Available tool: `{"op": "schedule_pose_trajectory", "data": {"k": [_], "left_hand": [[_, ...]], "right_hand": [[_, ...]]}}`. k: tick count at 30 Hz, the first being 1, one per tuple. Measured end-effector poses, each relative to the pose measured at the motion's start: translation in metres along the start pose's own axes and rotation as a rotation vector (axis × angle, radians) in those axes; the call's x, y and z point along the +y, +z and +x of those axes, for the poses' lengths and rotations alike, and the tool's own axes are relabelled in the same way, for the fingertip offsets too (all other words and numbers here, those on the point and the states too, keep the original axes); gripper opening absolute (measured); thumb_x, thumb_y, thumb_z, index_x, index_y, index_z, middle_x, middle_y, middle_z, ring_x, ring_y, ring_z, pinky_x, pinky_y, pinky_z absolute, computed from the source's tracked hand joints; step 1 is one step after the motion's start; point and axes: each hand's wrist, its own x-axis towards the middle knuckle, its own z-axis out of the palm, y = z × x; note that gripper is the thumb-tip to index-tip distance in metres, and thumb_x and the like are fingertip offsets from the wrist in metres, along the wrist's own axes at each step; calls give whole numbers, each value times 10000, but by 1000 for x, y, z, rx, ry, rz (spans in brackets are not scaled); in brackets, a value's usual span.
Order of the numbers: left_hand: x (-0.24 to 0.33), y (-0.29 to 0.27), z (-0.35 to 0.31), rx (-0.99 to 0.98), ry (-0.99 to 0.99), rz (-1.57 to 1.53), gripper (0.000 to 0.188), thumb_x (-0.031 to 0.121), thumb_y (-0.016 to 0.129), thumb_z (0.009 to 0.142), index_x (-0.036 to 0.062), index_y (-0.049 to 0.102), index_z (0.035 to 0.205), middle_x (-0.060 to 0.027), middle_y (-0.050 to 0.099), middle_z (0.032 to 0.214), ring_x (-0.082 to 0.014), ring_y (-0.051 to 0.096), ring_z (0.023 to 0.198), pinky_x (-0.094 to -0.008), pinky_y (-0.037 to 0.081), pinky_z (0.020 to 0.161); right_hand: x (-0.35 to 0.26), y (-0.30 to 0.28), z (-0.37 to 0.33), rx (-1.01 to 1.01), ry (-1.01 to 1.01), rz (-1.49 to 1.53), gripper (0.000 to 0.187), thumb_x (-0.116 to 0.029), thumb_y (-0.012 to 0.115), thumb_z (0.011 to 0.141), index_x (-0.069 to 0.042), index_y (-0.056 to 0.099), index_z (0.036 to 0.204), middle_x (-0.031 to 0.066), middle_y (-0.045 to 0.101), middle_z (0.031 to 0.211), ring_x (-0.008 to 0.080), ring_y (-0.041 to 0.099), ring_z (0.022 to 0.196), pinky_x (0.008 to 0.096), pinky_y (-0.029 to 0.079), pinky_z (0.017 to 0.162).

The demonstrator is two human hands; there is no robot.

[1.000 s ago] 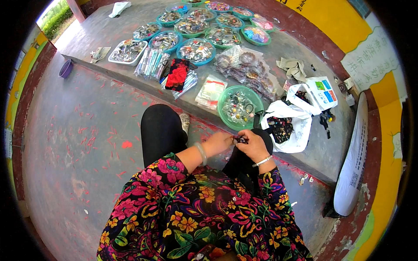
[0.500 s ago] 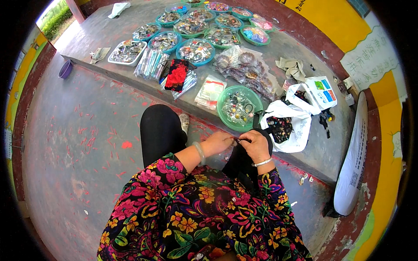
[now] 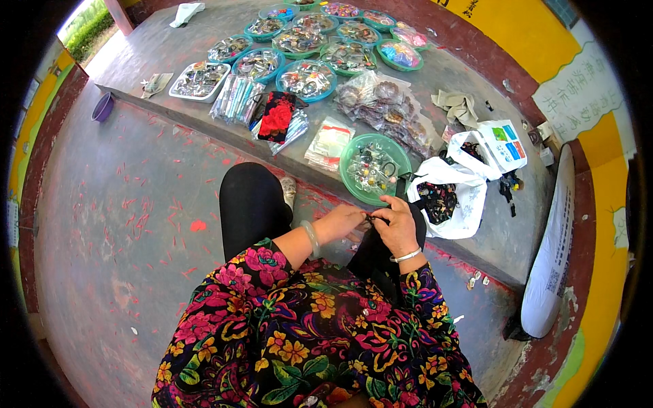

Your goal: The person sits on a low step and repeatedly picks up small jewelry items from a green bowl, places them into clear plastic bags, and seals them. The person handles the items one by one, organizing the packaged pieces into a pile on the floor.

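Note:
Both hands meet above my lap, just in front of a round green basket (image 3: 349,185) of small items in clear packets. Between them is a small dark item (image 3: 371,219), too small to name. My left hand (image 3: 342,222) pinches it from the left, its fingers pressed together. From the other side, my right hand (image 3: 397,228) grips it between thumb and fingers, with the index finger raised. Right of the basket, a white plastic bag (image 3: 468,216) stands open with dark patterned pieces inside. A stack of flat clear packets (image 3: 328,144) lies left of the basket.
On the raised concrete ledge are several basins, such as a blue one (image 3: 331,95), filled with packaged trinkets. A white tray (image 3: 204,98), bundled pens (image 3: 235,98) and a red-black cloth pouch (image 3: 275,117) lie along its edge. A rolled white banner (image 3: 547,265) leans at right.
The right index finger has lifted away from the thumb, and the right hand has shifted slightly. My left hand stays almost in place.

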Motion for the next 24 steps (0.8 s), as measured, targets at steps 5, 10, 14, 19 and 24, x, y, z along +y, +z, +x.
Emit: {"op": "schedule_pose_trajectory", "data": {"k": [5,10,14,19,24], "left_hand": [[-3,-1,2,4,9,7,314,216,416,898,-14,551,1063,-82,581,943,-165,579,828,-309,549,616],[-6,-2,4,-42,38,125,318,222,411,901,-12,554,1062,-76,582,941,-161,581,811,-296,547,609],[-4,-3,5,-20,12,73,321,219,405,899,-17,551,1061,-78,581,927,-155,580,808,-283,546,600],[-2,-2,3,-15,31,102,323,217,399,898,-22,545,1059,-89,585,896,-156,582,800,-275,545,593],[1,0,-1,-42,22,71,316,222,391,900,-25,552,1016,-98,587,869,-170,592,761,-287,541,587]], "right_hand": [[7,0,-1,-155,-13,-7,180,-76,561,668,-59,667,813,156,496,1207,344,390,1179,377,324,980],[4,-6,1,-311,-20,-19,223,-63,523,673,-66,663,847,171,456,1254,370,326,1227,394,289,1008],[4,-7,2,-265,56,82,228,-66,525,678,-81,664,858,162,456,1259,352,327,1235,383,277,1017],[10,-10,2,-336,116,242,231,-72,530,683,-96,669,866,148,446,1279,330,322,1249,370,257,1028],[6,-15,3,-338,18,155,235,-57,535,659,-125,679,832,160,428,1291,353,302,1254,378,251,1030]]}}
